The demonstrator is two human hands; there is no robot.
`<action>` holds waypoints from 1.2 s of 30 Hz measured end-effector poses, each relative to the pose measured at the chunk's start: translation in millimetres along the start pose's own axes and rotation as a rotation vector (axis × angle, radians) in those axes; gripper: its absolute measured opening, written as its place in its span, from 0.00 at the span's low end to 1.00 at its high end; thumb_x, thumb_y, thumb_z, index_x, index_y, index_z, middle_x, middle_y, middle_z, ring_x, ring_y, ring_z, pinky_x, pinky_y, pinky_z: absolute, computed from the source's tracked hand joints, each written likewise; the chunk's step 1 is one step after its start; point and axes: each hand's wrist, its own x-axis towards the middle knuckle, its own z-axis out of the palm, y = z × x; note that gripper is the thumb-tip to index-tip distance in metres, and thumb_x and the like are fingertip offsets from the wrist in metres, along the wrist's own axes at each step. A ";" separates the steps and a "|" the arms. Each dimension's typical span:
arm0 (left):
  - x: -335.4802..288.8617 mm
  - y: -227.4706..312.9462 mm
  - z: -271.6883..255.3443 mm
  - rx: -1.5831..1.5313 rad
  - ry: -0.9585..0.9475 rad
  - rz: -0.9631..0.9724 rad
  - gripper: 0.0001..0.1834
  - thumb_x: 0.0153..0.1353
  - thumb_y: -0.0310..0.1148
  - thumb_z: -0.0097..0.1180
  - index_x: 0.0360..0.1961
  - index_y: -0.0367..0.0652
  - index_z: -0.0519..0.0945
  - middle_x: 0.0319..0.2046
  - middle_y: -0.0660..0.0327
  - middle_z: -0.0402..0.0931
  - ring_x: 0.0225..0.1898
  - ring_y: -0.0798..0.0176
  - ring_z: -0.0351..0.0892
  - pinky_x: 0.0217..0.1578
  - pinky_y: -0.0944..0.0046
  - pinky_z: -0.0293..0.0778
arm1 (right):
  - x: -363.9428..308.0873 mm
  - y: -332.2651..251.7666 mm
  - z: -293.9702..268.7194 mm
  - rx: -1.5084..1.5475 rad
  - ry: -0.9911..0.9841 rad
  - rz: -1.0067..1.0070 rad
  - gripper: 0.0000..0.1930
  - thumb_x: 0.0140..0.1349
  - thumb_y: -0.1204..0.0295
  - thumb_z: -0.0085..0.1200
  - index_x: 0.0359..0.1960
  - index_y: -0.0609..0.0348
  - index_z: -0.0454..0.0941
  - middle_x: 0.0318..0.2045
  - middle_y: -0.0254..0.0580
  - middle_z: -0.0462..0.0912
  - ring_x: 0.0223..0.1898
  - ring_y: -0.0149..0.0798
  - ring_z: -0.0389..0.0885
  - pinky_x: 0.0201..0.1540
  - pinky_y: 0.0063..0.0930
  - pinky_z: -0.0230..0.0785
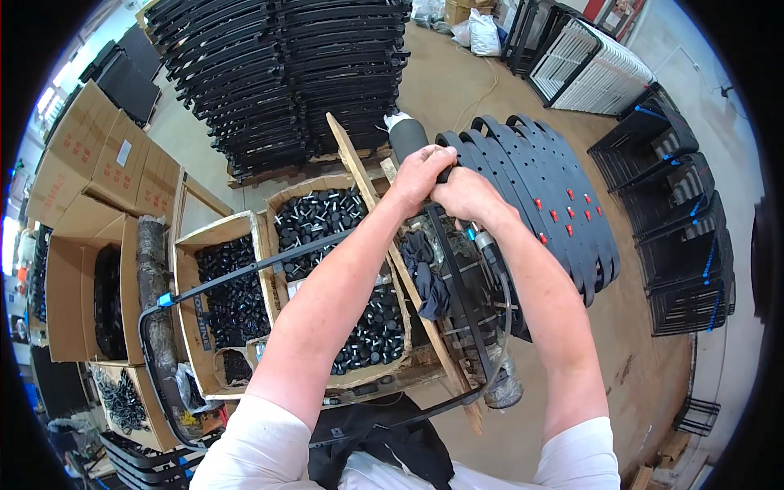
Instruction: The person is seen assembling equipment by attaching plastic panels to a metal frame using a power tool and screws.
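My left hand [423,175] and my right hand [475,196] are close together, both with curled fingers. A small black part [444,174] shows between them; my left fingers and thumb close on it. My right fingers are wrapped round something they mostly hide. Just under the hands is one corner of a black tubular frame [465,302], which bends round toward me and off to the left, carrying a blue clip [166,300]. Below my right wrist hangs an air tool [487,245] with a blue fitting and a clear hose. A grey padded cylinder [408,137] stands just beyond my hands.
Open boxes of black-headed bolts [318,220] and small black parts [229,282] lie left of my forearms, beside a wooden slat [420,306]. Curved black slats [531,180] with red pieces are stacked at right. A tall black stack [278,82] stands ahead, cartons [102,163] at left.
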 end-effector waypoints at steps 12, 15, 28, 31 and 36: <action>-4.5 -16.6 -9.0 0.002 -0.005 0.013 0.16 0.72 0.46 0.59 0.40 0.43 0.83 0.36 0.67 0.79 0.40 0.71 0.75 0.45 0.65 0.71 | 15.7 5.6 13.5 0.063 -0.083 0.037 0.17 0.56 0.63 0.54 0.34 0.65 0.86 0.29 0.51 0.89 0.33 0.46 0.90 0.43 0.41 0.79; -5.8 -18.9 -5.8 -0.049 0.001 -0.027 0.15 0.72 0.45 0.60 0.41 0.43 0.83 0.36 0.67 0.80 0.40 0.71 0.76 0.44 0.65 0.72 | 33.1 20.7 16.9 0.103 -0.082 -0.103 0.10 0.49 0.70 0.57 0.25 0.67 0.82 0.25 0.46 0.85 0.27 0.41 0.86 0.35 0.39 0.77; -0.5 -12.1 -19.7 0.045 0.058 0.109 0.18 0.68 0.44 0.64 0.44 0.38 0.86 0.39 0.61 0.85 0.41 0.68 0.81 0.46 0.61 0.78 | 27.7 -7.2 15.2 0.144 -0.059 -0.147 0.04 0.43 0.74 0.59 0.20 0.61 0.80 0.20 0.40 0.82 0.21 0.36 0.79 0.24 0.35 0.70; -23.0 17.7 -9.7 0.106 0.068 0.177 0.16 0.67 0.43 0.63 0.40 0.39 0.86 0.35 0.64 0.83 0.38 0.71 0.77 0.42 0.64 0.75 | -6.4 -17.3 7.6 0.091 0.098 -0.265 0.07 0.50 0.73 0.58 0.29 0.64 0.82 0.21 0.40 0.83 0.21 0.34 0.81 0.22 0.33 0.71; -93.6 54.1 -80.0 0.081 0.111 0.083 0.15 0.69 0.43 0.62 0.40 0.39 0.85 0.34 0.65 0.82 0.36 0.72 0.77 0.40 0.66 0.75 | -52.2 -106.0 45.2 -0.055 -0.052 -0.150 0.19 0.61 0.62 0.64 0.39 0.72 0.83 0.24 0.45 0.86 0.17 0.38 0.83 0.21 0.35 0.75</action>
